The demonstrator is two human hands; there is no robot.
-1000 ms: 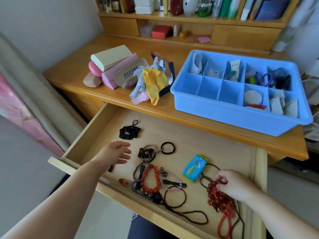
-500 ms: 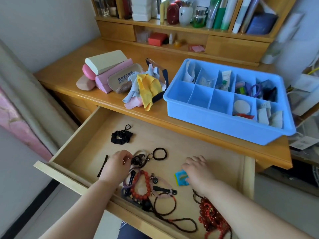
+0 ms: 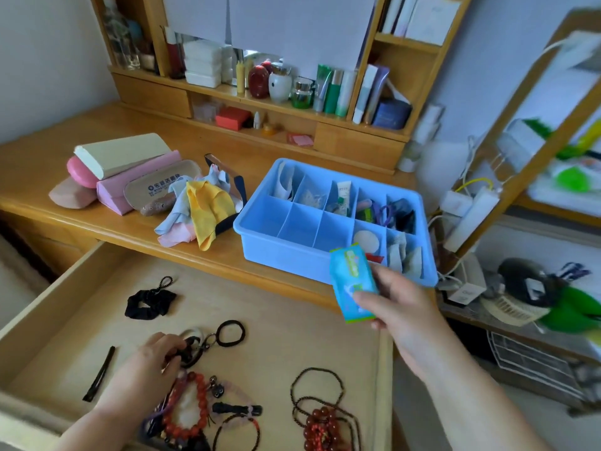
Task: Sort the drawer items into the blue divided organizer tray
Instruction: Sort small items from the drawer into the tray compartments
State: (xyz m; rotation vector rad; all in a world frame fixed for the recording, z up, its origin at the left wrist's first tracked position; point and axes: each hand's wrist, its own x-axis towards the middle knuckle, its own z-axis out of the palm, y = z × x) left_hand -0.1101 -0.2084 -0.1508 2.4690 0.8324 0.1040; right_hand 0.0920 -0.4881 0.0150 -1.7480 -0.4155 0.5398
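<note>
Open drawer (image 3: 292,320) below the desk (image 3: 39,164); blue tray (image 3: 276,252) on top. Right hand (image 3: 395,304) pinches a wipes packet (image 3: 351,281) raised before the tray's near wall. Left hand (image 3: 146,362), fingers curled, grips a keyring (image 3: 195,345) in the drawer.

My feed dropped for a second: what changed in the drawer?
The right hand picked the blue wipes packet off the drawer floor and raised it toward the blue tray. The left hand moved onto the keyring cluster. Scrunchie and bead strands stayed put.
</note>
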